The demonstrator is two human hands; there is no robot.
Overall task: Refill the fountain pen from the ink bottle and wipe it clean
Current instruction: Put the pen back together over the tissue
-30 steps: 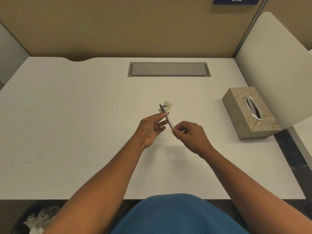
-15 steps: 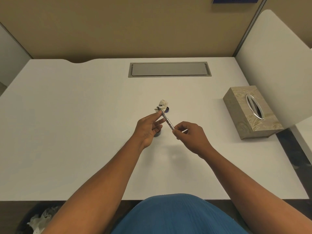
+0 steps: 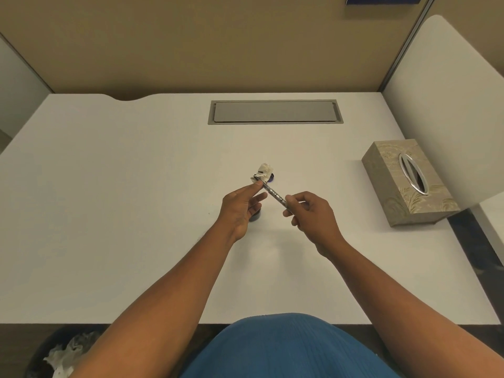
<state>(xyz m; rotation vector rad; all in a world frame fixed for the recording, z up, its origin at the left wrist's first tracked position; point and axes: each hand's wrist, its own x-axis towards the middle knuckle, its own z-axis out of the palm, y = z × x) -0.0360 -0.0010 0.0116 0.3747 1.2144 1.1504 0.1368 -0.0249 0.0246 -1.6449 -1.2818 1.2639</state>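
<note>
A slim silver fountain pen (image 3: 274, 194) is held slanted above the white desk (image 3: 136, 214). My right hand (image 3: 312, 214) pinches its rear end. My left hand (image 3: 240, 205) pinches a crumpled, ink-stained tissue (image 3: 262, 171) around the pen's front end, which hides the nib. A dark ink bottle (image 3: 255, 216) stands on the desk under my left hand, mostly covered by it. A small blue-rimmed round object, possibly the bottle's cap (image 3: 270, 177), lies just behind the tissue.
A beige patterned tissue box (image 3: 409, 184) with a chrome oval slot stands at the right. A grey cable hatch (image 3: 275, 111) is set into the desk's back. A white divider panel (image 3: 450, 105) rises on the right. A bin holding crumpled tissues (image 3: 65, 356) sits below the desk's front left.
The tissue in my left hand has come over the pen's nib, which showed bare a second ago. Both hands stay in nearly the same place.
</note>
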